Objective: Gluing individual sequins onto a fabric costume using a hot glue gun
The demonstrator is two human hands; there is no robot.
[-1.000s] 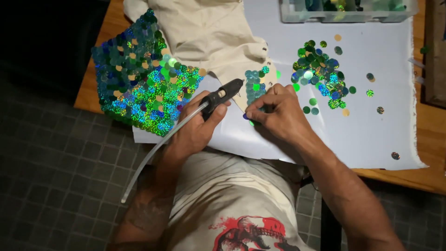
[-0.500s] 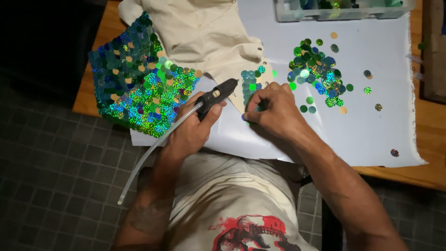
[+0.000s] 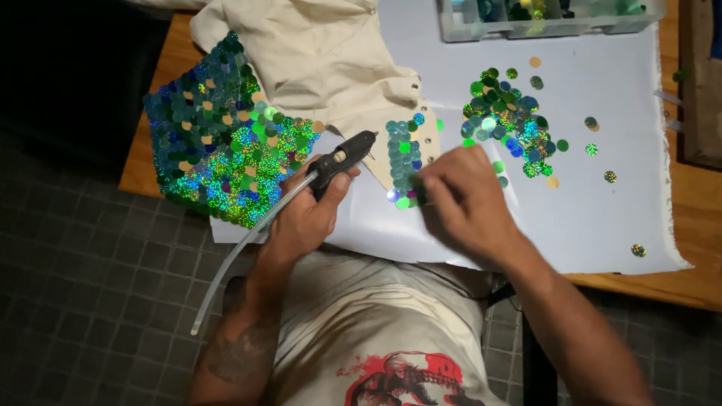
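Right hand has shifted from a second ago: fingertips pinched, now pressing a round sequin at the lower end of the sequin column on the cream fabric, directly ahead of it; whether it grips one I cannot tell. Left hand stays clenched on the black glue gun, nozzle aimed toward that column. Judgement: placement follows glue. Loose sequins, flat holographic discs, lie beyond the right hand; dense scaly sequinned panel left of the gun.
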